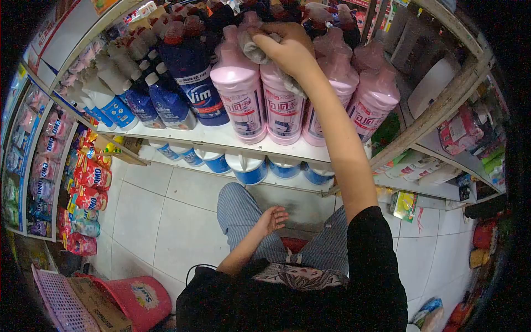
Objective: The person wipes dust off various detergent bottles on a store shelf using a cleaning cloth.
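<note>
My right hand (287, 47) is closed round a grey cloth (255, 48) at the tops of the pink bottles. Part of the cloth hangs below the hand, against the shoulder of a pink bottle (282, 102). Just left of it stands another pink bottle (237, 83), and more pink bottles (370, 99) are on the right. Dark blue Vim bottles (196, 83) stand upright to the left on the same white shelf (210, 135). Over my lap, my left hand (272, 219) is held palm up with its fingers apart, holding nothing.
White and blue tubs (243, 167) line the lower shelf. A wooden shelf post (431, 119) slants at the right. Red Omo packs (94, 176) hang at the left. A pink bucket (138, 299) and a purple basket (58, 296) stand on the tiled floor at lower left.
</note>
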Demonstrator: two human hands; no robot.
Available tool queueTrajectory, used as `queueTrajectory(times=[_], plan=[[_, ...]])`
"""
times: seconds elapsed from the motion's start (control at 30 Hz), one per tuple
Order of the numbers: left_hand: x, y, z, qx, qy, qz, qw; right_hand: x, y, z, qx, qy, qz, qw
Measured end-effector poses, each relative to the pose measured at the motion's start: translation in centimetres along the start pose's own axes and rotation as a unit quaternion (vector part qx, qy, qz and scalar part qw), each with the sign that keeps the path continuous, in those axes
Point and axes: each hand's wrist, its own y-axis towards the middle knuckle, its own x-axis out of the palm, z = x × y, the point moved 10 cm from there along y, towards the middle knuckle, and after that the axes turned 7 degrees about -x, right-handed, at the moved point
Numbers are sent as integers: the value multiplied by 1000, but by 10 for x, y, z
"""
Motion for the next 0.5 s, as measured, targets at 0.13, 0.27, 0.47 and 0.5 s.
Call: queueTrajectory(times=[0.13, 0.27, 0.47, 0.5], plan=[[1, -2, 1, 7, 1, 1, 1000, -1, -2, 0, 16, -3, 6, 1000], [-1, 0, -1, -4, -5, 6, 1000, 2, -3, 3, 37, 7, -12, 999], [0, 2, -1, 5, -6, -18, 1000, -1, -3, 3, 33, 3, 6, 999], [0, 0, 0, 3, -5, -11, 1000, -2, -3, 3, 30, -3, 13, 999]])
